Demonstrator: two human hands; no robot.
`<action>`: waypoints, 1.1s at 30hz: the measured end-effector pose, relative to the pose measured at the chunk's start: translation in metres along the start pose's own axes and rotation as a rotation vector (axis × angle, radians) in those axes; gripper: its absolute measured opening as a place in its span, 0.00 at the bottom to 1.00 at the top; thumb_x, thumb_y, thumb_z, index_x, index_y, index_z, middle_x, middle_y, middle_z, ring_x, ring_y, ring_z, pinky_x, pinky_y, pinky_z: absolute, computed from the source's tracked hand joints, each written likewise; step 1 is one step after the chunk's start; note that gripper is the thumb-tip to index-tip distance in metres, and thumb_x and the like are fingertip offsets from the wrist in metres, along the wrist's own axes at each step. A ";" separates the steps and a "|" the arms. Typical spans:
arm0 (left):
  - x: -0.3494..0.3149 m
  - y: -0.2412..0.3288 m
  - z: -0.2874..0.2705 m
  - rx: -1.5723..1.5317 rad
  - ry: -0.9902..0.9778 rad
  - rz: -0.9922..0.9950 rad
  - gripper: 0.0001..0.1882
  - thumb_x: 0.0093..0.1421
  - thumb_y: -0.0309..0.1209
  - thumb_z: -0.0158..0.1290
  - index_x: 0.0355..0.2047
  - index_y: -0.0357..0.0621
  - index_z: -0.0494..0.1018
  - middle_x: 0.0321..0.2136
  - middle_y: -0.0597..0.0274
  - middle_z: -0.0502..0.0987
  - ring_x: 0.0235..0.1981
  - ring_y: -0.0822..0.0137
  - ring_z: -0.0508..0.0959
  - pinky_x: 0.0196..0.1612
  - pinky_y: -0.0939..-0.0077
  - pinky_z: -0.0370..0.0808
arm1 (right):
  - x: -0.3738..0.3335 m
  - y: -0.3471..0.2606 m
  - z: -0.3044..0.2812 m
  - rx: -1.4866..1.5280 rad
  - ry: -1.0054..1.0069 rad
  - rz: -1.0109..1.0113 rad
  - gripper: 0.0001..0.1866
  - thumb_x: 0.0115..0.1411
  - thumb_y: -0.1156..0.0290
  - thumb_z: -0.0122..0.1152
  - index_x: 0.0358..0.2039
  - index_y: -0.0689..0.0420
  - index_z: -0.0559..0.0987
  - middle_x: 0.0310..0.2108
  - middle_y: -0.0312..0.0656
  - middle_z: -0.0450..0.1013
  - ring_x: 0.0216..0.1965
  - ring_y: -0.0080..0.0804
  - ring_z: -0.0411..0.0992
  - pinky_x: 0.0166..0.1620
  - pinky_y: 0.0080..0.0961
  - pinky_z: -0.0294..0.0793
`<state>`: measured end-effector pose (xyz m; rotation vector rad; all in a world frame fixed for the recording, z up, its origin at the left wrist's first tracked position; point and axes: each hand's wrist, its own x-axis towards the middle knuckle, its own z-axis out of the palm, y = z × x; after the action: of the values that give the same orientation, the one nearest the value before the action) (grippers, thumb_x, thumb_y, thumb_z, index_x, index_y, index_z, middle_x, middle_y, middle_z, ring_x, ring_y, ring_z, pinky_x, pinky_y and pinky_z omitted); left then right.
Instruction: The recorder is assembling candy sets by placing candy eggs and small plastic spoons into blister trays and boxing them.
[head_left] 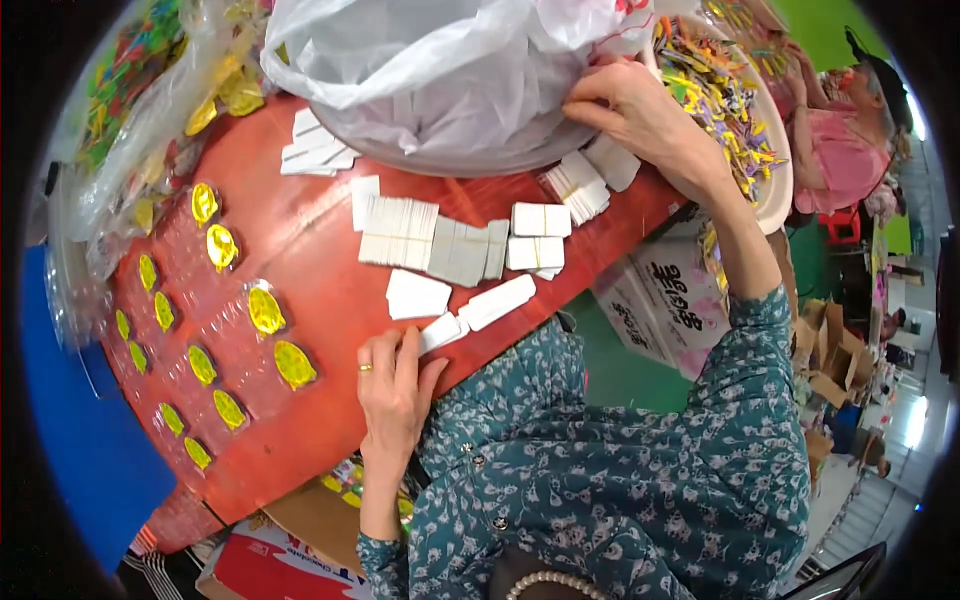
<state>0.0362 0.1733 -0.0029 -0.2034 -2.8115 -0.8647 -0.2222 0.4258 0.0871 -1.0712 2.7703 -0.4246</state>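
Observation:
My left hand (390,385), with a ring on one finger, lies at the table's near edge. Its fingers are spread beside a small row of white cards (440,332), and nothing shows in its grasp. At the far side, my right hand (640,115) bends over the rim of a round basin (450,162) lined with a white plastic bag (420,80). Its fingers are drawn together against the bag; what they hold is hidden. Between the hands lie banded stacks of cards (400,232), with more card bundles (575,185) near my right wrist.
Yellow foil pieces in clear plastic packs (265,310) spread across the red table (330,430) at left. A tub of colourful small pieces (720,100) stands at far right. Clear plastic bags (215,60) crowd the far left. A printed carton (660,300) sits below the table edge.

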 end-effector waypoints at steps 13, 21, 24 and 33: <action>0.004 0.010 0.007 -0.065 0.148 0.071 0.16 0.44 0.25 0.58 0.35 0.36 0.71 0.34 0.54 0.69 0.36 0.56 0.72 0.40 0.67 0.72 | 0.027 0.001 0.029 -0.090 -0.164 0.065 0.23 0.42 0.62 0.66 0.38 0.62 0.74 0.33 0.52 0.73 0.36 0.48 0.73 0.40 0.35 0.69; -0.004 0.005 0.007 -0.052 0.173 0.040 0.13 0.47 0.23 0.56 0.34 0.34 0.71 0.32 0.55 0.70 0.35 0.58 0.73 0.39 0.68 0.71 | 0.043 -0.022 0.033 -0.182 -0.209 0.227 0.37 0.36 0.58 0.69 0.49 0.61 0.70 0.44 0.51 0.72 0.46 0.46 0.71 0.48 0.34 0.69; 0.003 0.005 0.005 -0.092 0.161 0.058 0.11 0.48 0.24 0.55 0.34 0.35 0.71 0.30 0.56 0.69 0.33 0.58 0.73 0.38 0.68 0.71 | 0.044 -0.015 0.040 -0.271 -0.163 0.209 0.42 0.36 0.54 0.70 0.52 0.61 0.67 0.45 0.53 0.71 0.47 0.47 0.70 0.50 0.34 0.70; 0.009 0.005 0.000 -0.064 0.183 0.034 0.06 0.49 0.22 0.53 0.30 0.37 0.72 0.29 0.55 0.71 0.31 0.57 0.74 0.32 0.68 0.73 | 0.047 -0.023 0.021 -0.031 -0.395 0.246 0.29 0.37 0.59 0.68 0.39 0.63 0.76 0.31 0.54 0.75 0.37 0.42 0.74 0.40 0.35 0.73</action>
<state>0.0282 0.1780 0.0018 -0.1712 -2.6066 -0.9165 -0.2371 0.3737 0.0725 -0.7116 2.5121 -0.1220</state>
